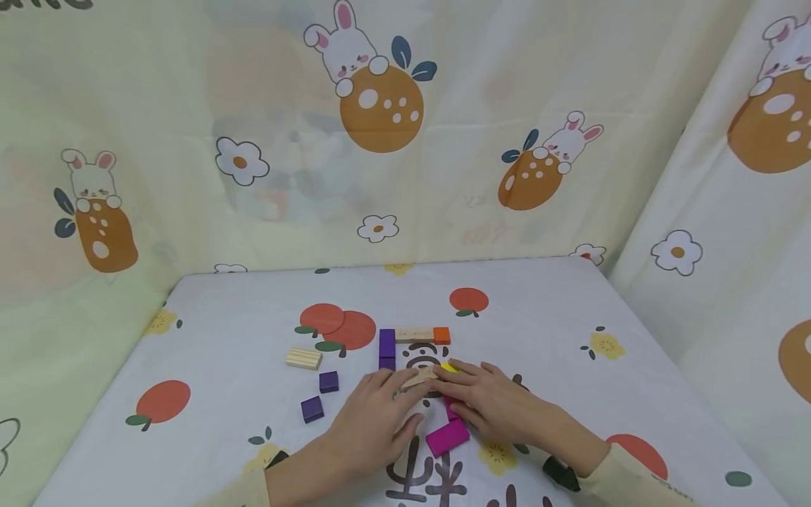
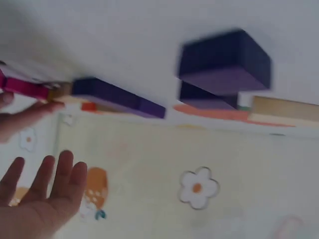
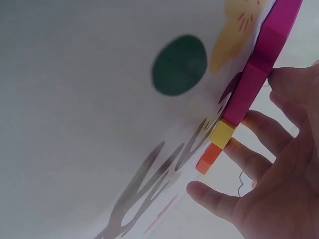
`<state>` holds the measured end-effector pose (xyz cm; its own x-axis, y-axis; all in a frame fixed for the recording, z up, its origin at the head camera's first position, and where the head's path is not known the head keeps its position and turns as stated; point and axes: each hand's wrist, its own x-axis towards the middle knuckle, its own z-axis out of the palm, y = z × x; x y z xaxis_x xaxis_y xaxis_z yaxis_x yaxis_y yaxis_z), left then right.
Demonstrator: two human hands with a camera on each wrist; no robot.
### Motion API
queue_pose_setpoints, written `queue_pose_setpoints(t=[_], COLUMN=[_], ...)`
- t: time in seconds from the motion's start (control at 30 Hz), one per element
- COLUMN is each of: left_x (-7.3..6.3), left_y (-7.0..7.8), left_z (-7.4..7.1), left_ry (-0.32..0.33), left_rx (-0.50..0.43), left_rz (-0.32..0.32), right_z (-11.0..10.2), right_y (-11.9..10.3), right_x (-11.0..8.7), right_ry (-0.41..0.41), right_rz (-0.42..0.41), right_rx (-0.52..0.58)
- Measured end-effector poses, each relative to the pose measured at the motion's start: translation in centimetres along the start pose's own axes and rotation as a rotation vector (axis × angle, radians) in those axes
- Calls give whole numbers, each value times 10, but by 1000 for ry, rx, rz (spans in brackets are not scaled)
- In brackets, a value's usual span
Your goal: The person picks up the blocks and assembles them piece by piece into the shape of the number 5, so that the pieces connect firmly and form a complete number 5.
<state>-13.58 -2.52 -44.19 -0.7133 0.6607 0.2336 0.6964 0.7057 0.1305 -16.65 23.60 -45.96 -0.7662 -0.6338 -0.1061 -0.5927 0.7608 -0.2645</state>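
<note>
My left hand (image 1: 376, 419) hovers over the near side of a bare wooden block (image 1: 419, 377), its spread fingers loosely bent. In the left wrist view those fingers (image 2: 64, 174) are apart from the blocks. My right hand (image 1: 497, 398) reaches in from the right with relaxed fingers. Its fingertips lie right at the yellow block (image 3: 222, 133) and a magenta block (image 3: 245, 92), and the thumb is near the joint with a second magenta block (image 1: 447, 437). Purple blocks (image 1: 387, 343), a wooden block (image 1: 415, 336) and an orange block (image 1: 441, 336) join the outline.
Left of the outline lie two loose purple blocks (image 1: 329, 382) and a grooved-looking wooden block (image 1: 303, 358). The white tablecloth (image 1: 241, 331) carries printed fruit, flowers and dark characters. A printed curtain (image 1: 456, 176) hangs behind the table and along its sides.
</note>
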Motion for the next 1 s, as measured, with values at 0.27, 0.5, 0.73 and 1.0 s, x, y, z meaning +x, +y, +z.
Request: queue_pose_setpoints(t=[0.27, 0.5, 0.73, 1.0], left_x=[-5, -15, -37, -54], left_y=[-48, -113, -167, -202], left_z=[-23, -24, -18, -15], left_ry=[-10, 21, -32, -105], left_rx=[-213, -258, -353, -428], left_rz=[-65, -106, -279, -370], right_z=[0, -1, -2, -3], right_y=[1, 0, 0, -1], right_x=[2, 1, 1, 1], right_ry=[-23, -36, -34, -35], right_rz=[31, 38, 38, 32], right_rx=[-8, -6, -1, -8])
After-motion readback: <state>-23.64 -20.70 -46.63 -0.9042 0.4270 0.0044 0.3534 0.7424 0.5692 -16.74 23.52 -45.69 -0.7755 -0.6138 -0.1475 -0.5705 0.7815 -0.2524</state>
